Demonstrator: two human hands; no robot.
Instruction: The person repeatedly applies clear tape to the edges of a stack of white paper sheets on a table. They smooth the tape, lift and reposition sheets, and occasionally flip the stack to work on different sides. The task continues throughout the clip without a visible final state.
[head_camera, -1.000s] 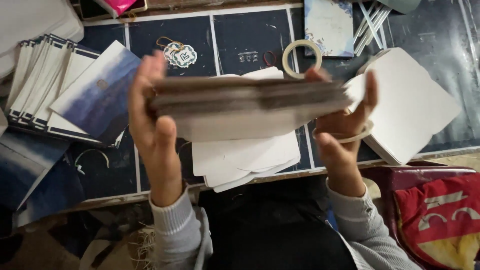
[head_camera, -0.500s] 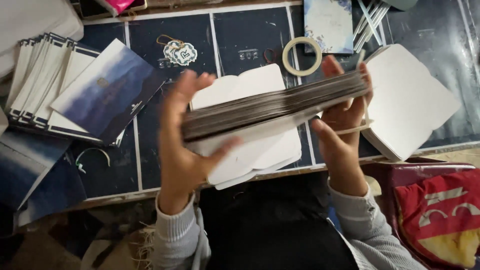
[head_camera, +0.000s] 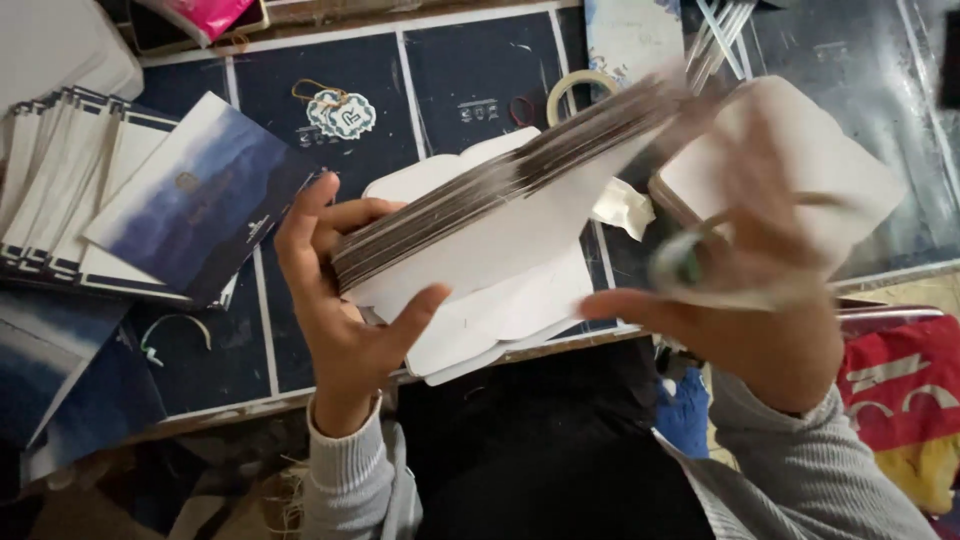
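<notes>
Card stack (head_camera: 500, 200) now steeper, up-right

Left hand (head_camera: 340, 300) is raised, palm inward, fingers and thumb curled in a clamp. Right hand (head_camera: 750, 300) is blurred, fingers spread, both wrists sleeved.

A dark desk (head_camera: 340, 120) marked with pale grid lines fills most of the view, its worn wooden edge running from seven o'clock toward three. At five o'clock lies a red and yellow cloth (head_camera: 900, 400). The floor at seven o'clock is dim and cluttered. Soft, even daylight.
</notes>
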